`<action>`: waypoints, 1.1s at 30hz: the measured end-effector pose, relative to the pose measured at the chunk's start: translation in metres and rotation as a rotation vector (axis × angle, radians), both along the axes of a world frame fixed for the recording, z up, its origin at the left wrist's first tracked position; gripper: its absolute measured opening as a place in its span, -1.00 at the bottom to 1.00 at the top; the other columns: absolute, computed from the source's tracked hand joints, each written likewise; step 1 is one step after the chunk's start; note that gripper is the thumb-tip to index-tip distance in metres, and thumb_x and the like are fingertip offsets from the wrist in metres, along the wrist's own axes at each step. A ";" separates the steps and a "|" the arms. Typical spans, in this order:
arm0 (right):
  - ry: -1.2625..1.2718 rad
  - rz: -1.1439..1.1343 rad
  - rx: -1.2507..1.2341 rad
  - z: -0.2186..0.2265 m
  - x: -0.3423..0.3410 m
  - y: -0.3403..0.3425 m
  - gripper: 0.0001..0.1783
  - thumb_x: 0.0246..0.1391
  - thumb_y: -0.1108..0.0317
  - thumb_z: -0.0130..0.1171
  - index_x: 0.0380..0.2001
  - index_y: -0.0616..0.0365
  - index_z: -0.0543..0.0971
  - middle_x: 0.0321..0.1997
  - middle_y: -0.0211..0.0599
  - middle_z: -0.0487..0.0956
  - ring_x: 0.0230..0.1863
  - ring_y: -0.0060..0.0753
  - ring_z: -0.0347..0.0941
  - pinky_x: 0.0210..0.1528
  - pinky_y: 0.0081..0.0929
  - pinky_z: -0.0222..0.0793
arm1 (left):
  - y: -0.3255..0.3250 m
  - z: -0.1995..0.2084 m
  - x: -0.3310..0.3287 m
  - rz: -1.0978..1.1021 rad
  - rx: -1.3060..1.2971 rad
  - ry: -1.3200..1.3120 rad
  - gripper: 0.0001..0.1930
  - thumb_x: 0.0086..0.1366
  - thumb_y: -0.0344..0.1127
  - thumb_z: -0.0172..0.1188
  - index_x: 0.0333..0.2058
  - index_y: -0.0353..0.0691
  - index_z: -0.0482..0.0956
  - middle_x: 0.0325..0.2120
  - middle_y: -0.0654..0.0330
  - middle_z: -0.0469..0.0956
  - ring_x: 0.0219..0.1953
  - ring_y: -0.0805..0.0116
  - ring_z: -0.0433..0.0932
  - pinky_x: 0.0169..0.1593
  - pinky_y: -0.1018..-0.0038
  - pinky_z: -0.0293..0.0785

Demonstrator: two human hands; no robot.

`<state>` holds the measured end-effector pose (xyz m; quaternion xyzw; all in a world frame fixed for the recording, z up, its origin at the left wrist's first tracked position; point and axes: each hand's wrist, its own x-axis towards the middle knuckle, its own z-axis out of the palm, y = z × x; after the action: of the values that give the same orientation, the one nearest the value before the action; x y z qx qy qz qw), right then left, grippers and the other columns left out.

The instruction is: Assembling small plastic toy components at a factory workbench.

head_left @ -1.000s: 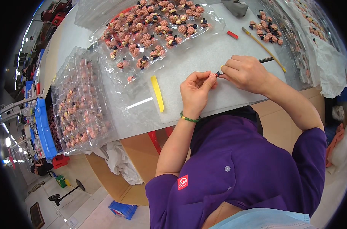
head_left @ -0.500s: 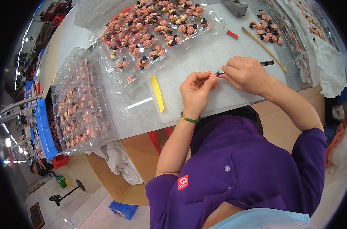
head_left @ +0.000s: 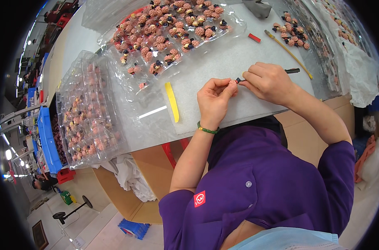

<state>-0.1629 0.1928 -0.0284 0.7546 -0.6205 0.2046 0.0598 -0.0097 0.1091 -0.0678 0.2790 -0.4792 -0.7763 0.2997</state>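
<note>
Pink, knobbly and dark-tipped, the little figurine (head_left: 233,83) I watch sits pinched at the two o'clock of the left hand (head_left: 213,100), while the right hand (head_left: 266,82) clamps a slim black rod (head_left: 293,71) aligned roughly nine-to-three.

The figurine (head_left: 233,83) is pink and navy, the tool (head_left: 293,71) black, the shirt (head_left: 285,179) purple.

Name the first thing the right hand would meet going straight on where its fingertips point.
Likely the small pink-and-dark figurine pinched in the left hand; the right hand points leftward at it. Whether fingertips and figurine touch is hard to tell.
</note>
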 end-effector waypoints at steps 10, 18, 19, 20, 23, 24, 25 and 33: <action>-0.001 -0.025 0.015 -0.001 0.000 0.000 -0.80 -0.26 0.35 0.23 -0.53 0.18 0.46 -0.58 -0.36 0.39 -0.55 -0.38 0.37 -0.55 -0.48 0.31 | 0.000 0.000 0.000 -0.008 -0.009 0.013 -0.90 0.06 -0.59 0.16 -0.41 -0.44 0.45 -0.52 0.15 0.52 -0.48 0.50 0.47 -0.36 0.62 0.45; -0.004 -0.044 0.015 -0.003 0.002 0.000 -0.80 -0.27 0.36 0.23 -0.53 0.17 0.46 -0.59 -0.37 0.39 -0.55 -0.38 0.37 -0.54 -0.48 0.32 | 0.001 -0.003 0.001 -0.018 -0.027 0.019 -0.90 0.05 -0.60 0.15 -0.41 -0.45 0.45 -0.51 0.14 0.52 -0.47 0.51 0.48 -0.35 0.62 0.45; -0.004 -0.056 0.024 -0.004 0.002 0.001 -0.80 -0.28 0.36 0.23 -0.53 0.17 0.46 -0.58 -0.37 0.39 -0.54 -0.38 0.38 -0.54 -0.48 0.32 | 0.001 -0.003 0.001 -0.018 -0.028 0.022 -0.90 0.05 -0.61 0.15 -0.41 -0.45 0.45 -0.51 0.14 0.53 -0.47 0.51 0.48 -0.34 0.63 0.45; -0.005 -0.067 0.034 -0.005 0.002 0.001 -0.80 -0.28 0.36 0.23 -0.53 0.17 0.46 -0.58 -0.37 0.39 -0.54 -0.38 0.38 -0.53 -0.48 0.32 | 0.001 -0.003 0.001 -0.019 -0.028 0.022 -0.90 0.05 -0.61 0.15 -0.41 -0.45 0.45 -0.51 0.14 0.53 -0.47 0.51 0.48 -0.34 0.63 0.45; 0.000 -0.026 -0.003 -0.003 0.001 0.001 -0.80 -0.28 0.36 0.23 -0.53 0.17 0.45 -0.58 -0.37 0.39 -0.54 -0.38 0.38 -0.53 -0.48 0.32 | 0.001 -0.003 0.001 -0.018 -0.027 0.031 -0.89 0.04 -0.61 0.16 -0.41 -0.45 0.45 -0.50 0.13 0.53 -0.46 0.52 0.49 -0.34 0.63 0.45; 0.000 -0.026 -0.003 -0.002 0.001 0.001 -0.80 -0.28 0.36 0.23 -0.53 0.17 0.45 -0.58 -0.37 0.39 -0.54 -0.38 0.38 -0.53 -0.48 0.32 | 0.001 -0.003 0.001 -0.017 -0.029 0.025 -0.89 0.04 -0.61 0.16 -0.41 -0.45 0.46 -0.49 0.14 0.53 -0.46 0.52 0.49 -0.34 0.63 0.45; 0.004 -0.017 0.001 -0.002 0.000 0.001 -0.80 -0.28 0.36 0.23 -0.53 0.17 0.45 -0.57 -0.37 0.39 -0.54 -0.38 0.38 -0.53 -0.48 0.32 | 0.001 -0.003 0.000 -0.015 -0.030 0.019 -0.89 0.03 -0.61 0.17 -0.41 -0.44 0.46 -0.49 0.14 0.53 -0.46 0.52 0.49 -0.33 0.64 0.46; -0.008 -0.057 0.034 -0.002 0.002 0.001 -0.80 -0.28 0.36 0.22 -0.52 0.18 0.46 -0.57 -0.37 0.39 -0.53 -0.39 0.38 -0.53 -0.48 0.33 | 0.001 -0.004 0.001 -0.019 -0.045 0.009 -0.89 0.02 -0.62 0.17 -0.42 -0.42 0.48 -0.48 0.15 0.54 -0.44 0.53 0.49 -0.31 0.64 0.46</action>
<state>-0.1609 0.1938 -0.0309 0.7367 -0.6455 0.1953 0.0502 -0.0087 0.1101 -0.0722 0.2642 -0.4978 -0.7694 0.3006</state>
